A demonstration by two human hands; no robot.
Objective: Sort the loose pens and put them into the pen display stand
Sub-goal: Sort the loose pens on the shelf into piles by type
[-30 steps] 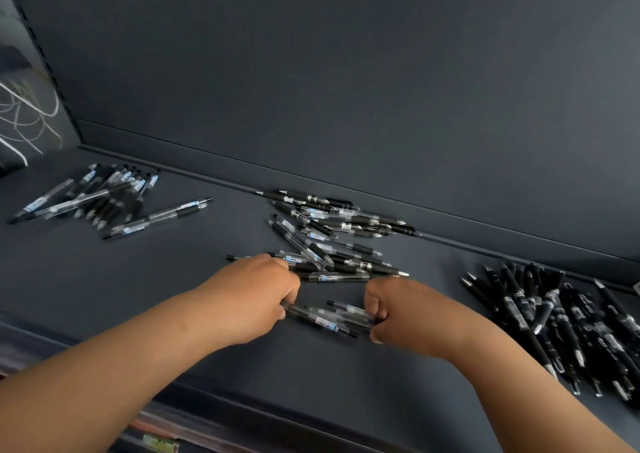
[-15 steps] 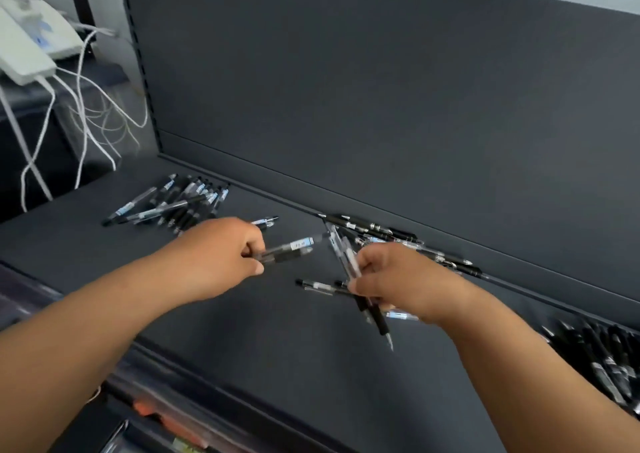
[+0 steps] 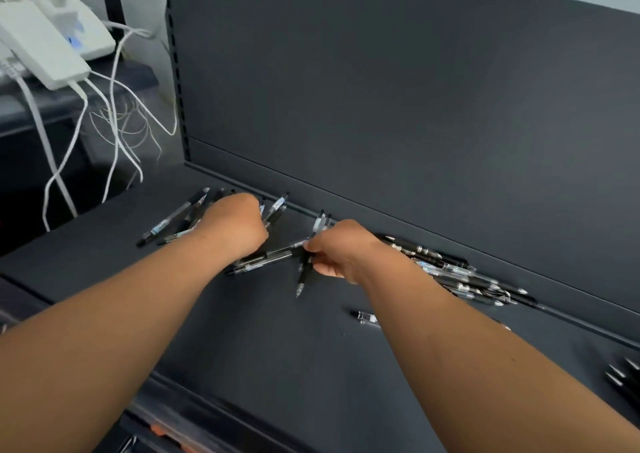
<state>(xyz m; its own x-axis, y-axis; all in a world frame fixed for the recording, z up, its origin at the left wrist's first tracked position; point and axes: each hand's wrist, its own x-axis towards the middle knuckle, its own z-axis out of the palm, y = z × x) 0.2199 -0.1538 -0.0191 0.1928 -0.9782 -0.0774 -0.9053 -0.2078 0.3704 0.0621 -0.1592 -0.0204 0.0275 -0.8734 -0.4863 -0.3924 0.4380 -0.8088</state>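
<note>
1. Dark grey shelf (image 3: 277, 348) lies bare on the near side of both hands. Its back panel (image 3: 381, 106) rises just beyond my knuckles, and white cables (image 3: 114, 134) hang past the edge, out beyond my left hand.
2. My right hand (image 3: 341, 250) pinches a small bundle of pens (image 3: 303, 276) between thumb and curled fingers. The long axis runs from the panel toward me, tips nearest me.
3. My left hand (image 3: 239, 225) curls knuckles-up over the left pile (image 3: 173, 217). The fingers are hidden, so I cannot tell whether they grip anything.
4. Between the hands, a few pens (image 3: 266, 257) slant from under my left wrist up to my right fingertips.
5. Beyond my right wrist, the right pile (image 3: 450, 269) lies along the panel. A single pen (image 3: 363, 317) pokes out from under that forearm.
</note>
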